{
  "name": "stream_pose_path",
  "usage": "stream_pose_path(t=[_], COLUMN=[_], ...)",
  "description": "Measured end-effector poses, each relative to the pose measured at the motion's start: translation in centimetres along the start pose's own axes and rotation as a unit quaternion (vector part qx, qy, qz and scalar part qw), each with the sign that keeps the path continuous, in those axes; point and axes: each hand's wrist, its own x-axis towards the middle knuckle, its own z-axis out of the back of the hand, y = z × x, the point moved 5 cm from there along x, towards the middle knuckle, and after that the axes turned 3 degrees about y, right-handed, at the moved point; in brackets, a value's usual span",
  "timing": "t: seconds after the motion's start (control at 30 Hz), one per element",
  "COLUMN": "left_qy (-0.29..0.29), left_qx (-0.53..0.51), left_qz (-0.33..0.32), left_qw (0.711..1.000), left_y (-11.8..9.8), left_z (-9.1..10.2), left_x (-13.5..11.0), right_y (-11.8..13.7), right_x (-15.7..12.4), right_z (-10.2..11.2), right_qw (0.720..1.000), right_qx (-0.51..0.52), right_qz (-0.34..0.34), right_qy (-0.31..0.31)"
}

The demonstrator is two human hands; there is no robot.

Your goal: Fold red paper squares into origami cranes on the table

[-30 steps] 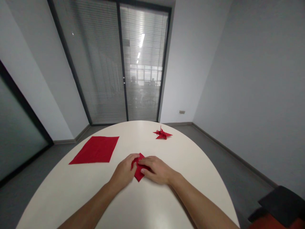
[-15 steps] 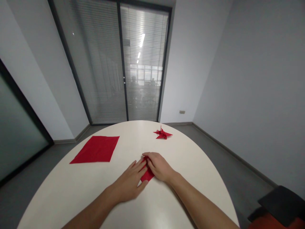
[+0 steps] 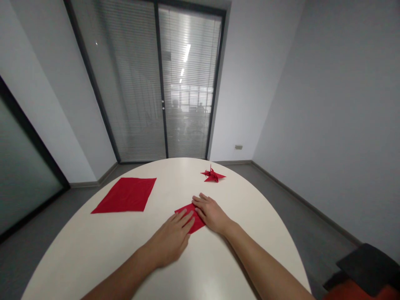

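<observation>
At the far left stands a dark-framed glass panel [image 3: 21,166], then a pale wall section. Next, near the left edge of the round, cream surface [image 3: 93,258], lies a flat red sheet [image 3: 125,196] with 4 corners, well apart from both hands. Behind it, past the far edge of the surface, blinds [image 3: 134,91] fill 2 dark-framed panes, with bright light strips showing in the right pane. The left hand [image 3: 171,239] lies palm down, its fingers stretched out and slightly apart, resting on the folded red paper [image 3: 197,225] without clamping it. That paper sits on the surface near the middle, partly covered by both hands, its lower right part in plain sight between them. The right hand [image 3: 212,212] is palm down at the paper's upper right side, its fingers extended and a little apart, touching that edge rather than gripping it. Beyond the right hand, near the far edge, rests a small red figure [image 3: 213,176] with pointed tips. Farther right, a small outlet [image 3: 238,147] sits low on the wall, and a black and orange chair [image 3: 368,266] fills the bottom right corner.
</observation>
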Motion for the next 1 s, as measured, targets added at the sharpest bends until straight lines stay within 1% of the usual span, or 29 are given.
stream_pose_path(t=[0.07, 0.17, 0.2, 0.33, 0.4, 0.47, 0.6, 0.73, 0.93, 1.0], left_qy=[-0.005, -0.025, -0.032, -0.091, -0.109, -0.108, -0.076, -0.061, -0.08, -0.096], left_qx=[0.015, 0.01, 0.0, -0.026, -0.031, -0.029, -0.021, -0.025, -0.031, -0.03], left_qz=[0.009, 0.023, 0.023, 0.068, 0.078, 0.089, 0.117, 0.137, 0.19, 0.188], left_qw=[1.0, 0.999, 0.999, 0.993, 0.99, 0.99, 0.99, 0.988, 0.978, 0.977], left_y=[0.6, 1.5, 1.7, 2.8, 3.1, 3.3, 4.1, 4.9, 5.7, 5.8], left_z=[0.5, 0.8, 0.8, 0.8, 0.7, 0.4, -0.5, -1.1, -0.6, -0.1], left_x=[-0.1, -0.1, -0.1, 0.2, 0.2, 0.3, 0.4, 0.5, 0.1, -0.1], right_y=[0.0, 0.2, 0.3, 1.1, 1.5, 1.9, 1.9, 1.9, 2.5, 2.6], right_x=[-0.1, -0.2, -0.2, -0.4, -0.6, -0.9, -1.1, -1.0, -0.7, -0.5], right_z=[0.0, 0.1, 0.1, 0.6, 1.0, 1.3, 1.6, 1.9, 2.6, 2.7], right_qw=[0.999, 0.997, 0.996, 0.995, 0.995, 0.994, 0.992, 0.992, 0.993, 0.993], right_qx=[0.002, 0.013, 0.017, 0.031, 0.041, 0.049, 0.05, 0.045, 0.048, 0.047], right_qz=[0.034, 0.073, 0.08, 0.09, 0.091, 0.096, 0.103, 0.102, 0.088, 0.088], right_qy=[-0.016, -0.022, -0.019, 0.004, 0.015, 0.03, 0.059, 0.065, 0.06, 0.062])
